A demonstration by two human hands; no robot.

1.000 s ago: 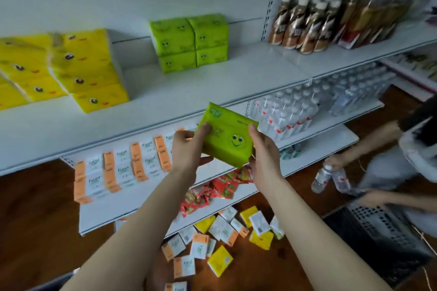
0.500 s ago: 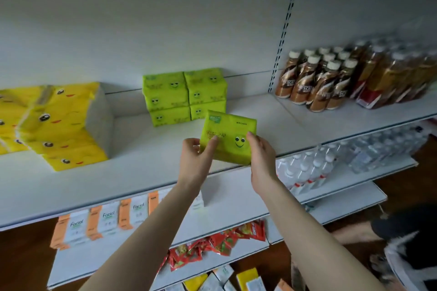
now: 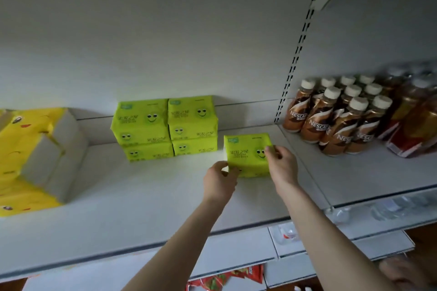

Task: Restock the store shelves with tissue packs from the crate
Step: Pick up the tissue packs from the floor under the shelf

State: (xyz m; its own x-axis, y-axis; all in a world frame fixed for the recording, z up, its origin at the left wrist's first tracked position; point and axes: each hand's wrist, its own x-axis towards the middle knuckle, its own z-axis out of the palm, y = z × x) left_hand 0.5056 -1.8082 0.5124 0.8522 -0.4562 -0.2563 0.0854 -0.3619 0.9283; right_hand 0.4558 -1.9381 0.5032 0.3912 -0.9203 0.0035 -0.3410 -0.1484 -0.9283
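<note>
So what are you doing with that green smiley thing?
A person is putting a green tissue pack on the white shelf. The left hand grips its lower left corner and the right hand holds its right side. The pack sits just right of the stack of green packs, apart from it. Yellow packs lie to the left and coffee bottles stand to the right.

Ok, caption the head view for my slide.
Left hand and right hand hold a green tissue pack at the shelf, right of the stacked packs.
</note>
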